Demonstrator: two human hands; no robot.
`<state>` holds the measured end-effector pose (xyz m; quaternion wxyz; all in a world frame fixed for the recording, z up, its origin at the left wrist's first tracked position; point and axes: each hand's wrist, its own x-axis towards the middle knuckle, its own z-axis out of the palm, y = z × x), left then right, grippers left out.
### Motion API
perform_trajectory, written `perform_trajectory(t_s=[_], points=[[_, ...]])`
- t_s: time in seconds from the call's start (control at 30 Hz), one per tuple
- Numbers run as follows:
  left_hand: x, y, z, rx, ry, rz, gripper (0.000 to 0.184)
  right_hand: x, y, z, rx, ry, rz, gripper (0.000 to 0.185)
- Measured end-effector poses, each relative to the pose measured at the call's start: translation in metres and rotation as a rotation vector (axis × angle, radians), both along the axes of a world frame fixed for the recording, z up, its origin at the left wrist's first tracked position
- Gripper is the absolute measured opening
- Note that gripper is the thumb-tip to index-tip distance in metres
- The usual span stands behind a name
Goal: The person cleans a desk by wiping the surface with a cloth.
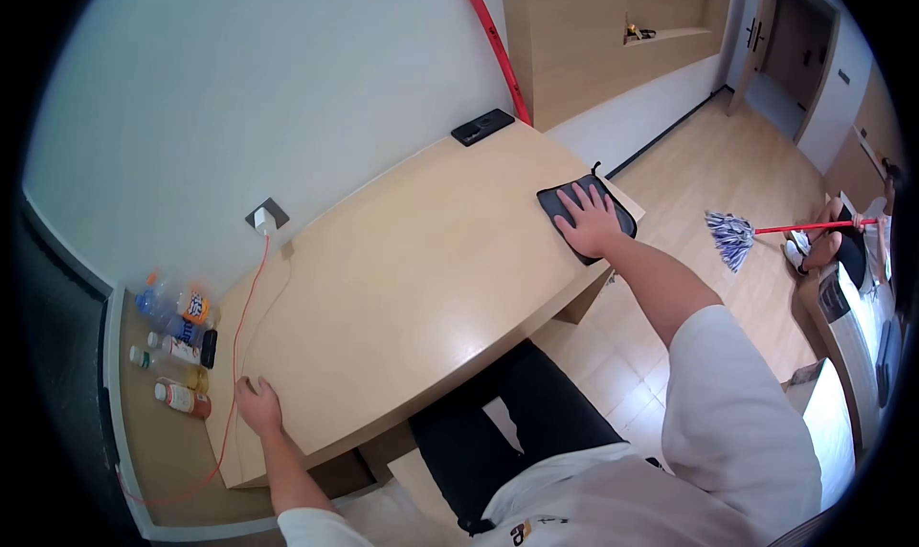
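My right hand (590, 225) lies flat with spread fingers on a black zip pouch (572, 233) at the right end of the wooden desk (412, 260). My left hand (258, 408) is near the desk's left end, its fingers curled and bunched. A thin red charging cable (251, 303) runs down right beside those fingertips; whether they grip it, I cannot make out. The cable leads up to a white charger (263, 222) plugged into a wall socket. At the desk's back edge lies a black phone (482, 127), apart from both hands.
Several plastic bottles (182, 401) stand in a recess left of the desk. A red pole (496, 49) leans at the back wall. To the right, a seated person (852, 241) holds a mop (732, 239) above the wooden floor. An open door (751, 44) is farther back.
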<state>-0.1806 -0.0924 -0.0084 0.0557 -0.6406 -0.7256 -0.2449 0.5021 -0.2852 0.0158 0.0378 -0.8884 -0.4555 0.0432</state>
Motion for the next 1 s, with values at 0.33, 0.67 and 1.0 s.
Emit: perform_trajectory(t_s=[0.33,0.67,1.0], points=[[-0.015,0.007,-0.017,0.082,-0.019,-0.084,0.032,0.068,0.127,-0.006,0.038,-0.007,0.133,0.067],[-0.025,0.009,-0.019,0.071,-0.037,-0.120,0.029,0.110,0.204,-0.004,0.066,-0.013,0.162,0.067],[-0.002,-0.003,-0.006,0.066,0.042,0.065,0.037,0.106,0.195,0.006,0.069,0.022,0.100,0.068]])
